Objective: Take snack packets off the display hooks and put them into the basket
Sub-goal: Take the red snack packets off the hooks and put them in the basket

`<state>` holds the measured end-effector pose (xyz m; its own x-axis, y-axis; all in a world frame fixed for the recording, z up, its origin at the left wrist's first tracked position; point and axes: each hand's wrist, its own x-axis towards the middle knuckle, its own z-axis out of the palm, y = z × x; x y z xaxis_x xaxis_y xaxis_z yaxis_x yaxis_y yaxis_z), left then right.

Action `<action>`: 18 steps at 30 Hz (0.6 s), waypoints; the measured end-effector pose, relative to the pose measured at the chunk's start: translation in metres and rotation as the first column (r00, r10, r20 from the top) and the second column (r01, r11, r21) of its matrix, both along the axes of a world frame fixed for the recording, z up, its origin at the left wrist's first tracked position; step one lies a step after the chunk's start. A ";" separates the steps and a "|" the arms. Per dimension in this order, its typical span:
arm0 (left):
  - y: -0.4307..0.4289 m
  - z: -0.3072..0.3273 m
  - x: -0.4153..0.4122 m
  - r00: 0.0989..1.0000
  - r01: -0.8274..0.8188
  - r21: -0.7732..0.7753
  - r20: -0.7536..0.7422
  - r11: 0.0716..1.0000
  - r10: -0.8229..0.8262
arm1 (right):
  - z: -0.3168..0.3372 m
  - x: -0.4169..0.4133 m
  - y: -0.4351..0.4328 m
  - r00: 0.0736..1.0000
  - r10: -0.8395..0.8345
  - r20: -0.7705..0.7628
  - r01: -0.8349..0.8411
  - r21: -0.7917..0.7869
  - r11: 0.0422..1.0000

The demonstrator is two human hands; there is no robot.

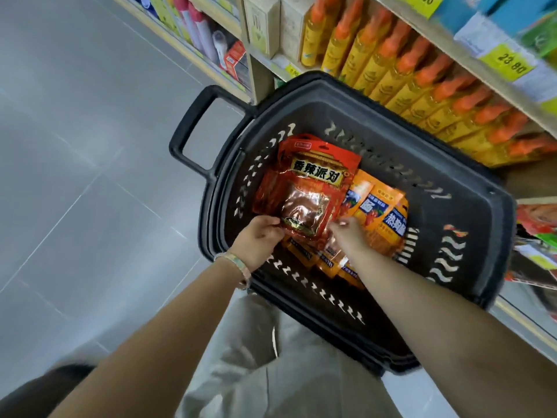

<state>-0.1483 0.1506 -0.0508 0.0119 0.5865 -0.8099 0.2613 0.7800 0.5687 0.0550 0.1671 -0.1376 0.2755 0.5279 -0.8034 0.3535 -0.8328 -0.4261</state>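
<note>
Placing: the red packet [307,188] is held flat over the basket [497,206], inside its rim; laying it on the pile is judged to be the step in hand
Left hand [259,236]: the packet's near left corner is pinched, so that the packet is kept level and label-up
Right hand [346,236]: it is set at the packet's near right edge, likely to steady that side; it is blurred, so a grip cannot be told from a mere touch
Pile: orange packets [379,215] are laid flat in the basket, under and to the right of the red one; space is judged to be saved that way
Handle [193,131]: it juts out from the basket's end, so the opening is left free
Counts: one basket; one red packet on top; at least four orange packets, more perhaps hidden; two hands; about a dozen bottles [422,82] in a row beyond the basket, the far ones blurred
</note>
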 end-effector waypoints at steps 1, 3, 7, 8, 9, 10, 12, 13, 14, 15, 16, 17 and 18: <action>0.005 -0.007 0.000 1.000 0.022 -0.002 -0.001 1.000 -0.022 | -0.009 -0.001 0.007 1.000 -0.021 0.023 0.021 -0.008 1.000; 0.014 -0.020 0.000 1.000 0.015 -0.008 -0.026 1.000 -0.015 | -0.027 -0.004 0.016 0.993 -0.108 0.048 0.109 -0.023 0.994; 0.021 -0.042 -0.005 0.993 -0.071 -0.052 -0.102 0.996 0.066 | -0.053 -0.012 0.028 0.965 -0.239 0.107 0.247 -0.073 0.966; 0.021 -0.046 -0.007 0.994 -0.045 -0.066 -0.102 0.997 0.038 | -0.056 -0.014 0.031 0.959 -0.254 0.124 0.264 -0.075 0.962; 0.022 -0.050 -0.008 0.995 -0.013 -0.077 -0.097 0.997 0.006 | -0.058 -0.016 0.033 0.953 -0.269 0.135 0.281 -0.075 0.957; 0.023 -0.053 -0.009 0.995 0.006 -0.088 -0.096 0.996 -0.014 | -0.060 -0.019 0.035 0.952 -0.270 0.142 0.282 -0.072 0.957; 0.026 -0.056 -0.010 0.995 0.007 -0.113 -0.100 0.994 -0.019 | -0.062 -0.023 0.035 0.963 -0.232 0.138 0.241 -0.050 0.969; 0.026 -0.057 -0.010 0.995 0.002 -0.124 -0.103 0.992 -0.015 | -0.061 -0.024 0.032 0.972 -0.196 0.131 0.202 -0.035 0.979; 0.027 -0.056 -0.010 0.994 0.006 -0.132 -0.107 0.991 -0.020 | -0.057 -0.025 0.027 0.980 -0.158 0.121 0.162 -0.020 0.987; 0.027 -0.056 -0.009 0.994 0.018 -0.140 -0.108 0.990 -0.034 | -0.053 -0.024 0.023 0.985 -0.133 0.111 0.134 -0.002 0.991; 0.028 -0.055 -0.009 0.993 0.034 -0.149 -0.105 0.988 -0.050 | -0.049 -0.021 0.018 0.986 -0.131 0.100 0.129 0.027 0.991; 0.029 -0.054 -0.009 0.993 0.046 -0.161 -0.101 0.986 -0.063 | -0.042 -0.018 0.014 0.984 -0.152 0.088 0.147 0.060 0.987; 0.030 -0.053 -0.009 0.992 0.060 -0.171 -0.101 0.983 -0.078 | -0.035 -0.014 0.010 0.980 -0.185 0.075 0.179 0.083 0.980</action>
